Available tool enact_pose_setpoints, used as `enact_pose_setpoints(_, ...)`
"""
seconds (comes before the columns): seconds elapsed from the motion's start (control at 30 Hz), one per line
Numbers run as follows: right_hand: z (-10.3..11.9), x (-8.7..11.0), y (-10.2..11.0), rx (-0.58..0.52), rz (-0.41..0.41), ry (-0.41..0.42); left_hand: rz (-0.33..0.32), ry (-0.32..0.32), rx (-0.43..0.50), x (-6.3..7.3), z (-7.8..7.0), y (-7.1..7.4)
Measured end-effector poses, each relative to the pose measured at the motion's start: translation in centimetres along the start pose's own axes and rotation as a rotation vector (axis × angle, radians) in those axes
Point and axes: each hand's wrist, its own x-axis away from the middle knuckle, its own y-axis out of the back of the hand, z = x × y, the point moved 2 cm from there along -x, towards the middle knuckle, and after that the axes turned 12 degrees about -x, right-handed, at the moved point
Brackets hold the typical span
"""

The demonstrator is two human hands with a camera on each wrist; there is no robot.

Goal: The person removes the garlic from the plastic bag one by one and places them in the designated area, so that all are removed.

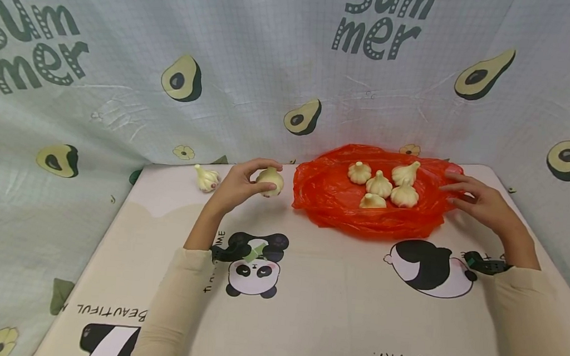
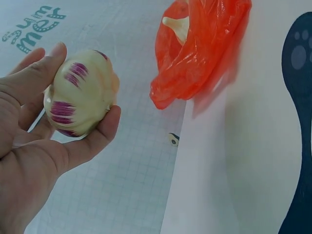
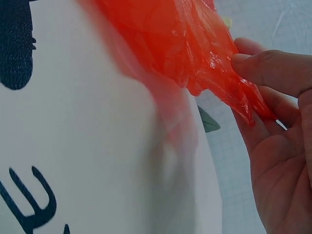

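Note:
My left hand [image 1: 244, 183] grips a garlic bulb [image 1: 270, 181] between thumb and fingers, above the table left of the bag. Purple streaks mark this pale bulb [image 2: 80, 92] in the left wrist view. A red plastic bag [image 1: 333, 207] lies spread open at the back of the table, with several garlic bulbs [image 1: 379, 184] inside. At the bag's right edge, my right hand [image 1: 481, 202] pinches the thin plastic. The right wrist view has the bag's edge [image 3: 209, 63] between the thumb and fingers. Another garlic bulb [image 1: 207, 178] lies on the table, left of my left hand.
The table has a pale cover [image 1: 326, 293] printed with pandas and lettering. A hanging sheet [image 1: 255, 47] with avocado prints stands close behind the table's back edge and along its sides.

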Motion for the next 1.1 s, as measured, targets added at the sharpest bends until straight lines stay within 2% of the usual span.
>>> enact_pose_setpoints(0.3, -0.3, -0.2, 0.0, 0.005, -0.016, -0.007, -0.074, 0.020, 0.001, 0.7, 0.8, 0.9)
enact_pose_setpoints(0.6, 0.2, 0.0, 0.2, -0.002, -0.007, 0.003, -0.226, -0.013, 0.022, 1.4, 2.0, 1.8)
enact_pose_setpoints(0.8, 0.3, 0.2, 0.3, 0.000, -0.006, 0.004, -0.255, -0.014, 0.048, 1.7, 2.6, 2.0)
enact_pose_setpoints(1.1, -0.1, 0.2, 0.2, 0.004, -0.015, -0.019, -0.288, 0.039, -0.046, 2.2, 2.9, 2.1)
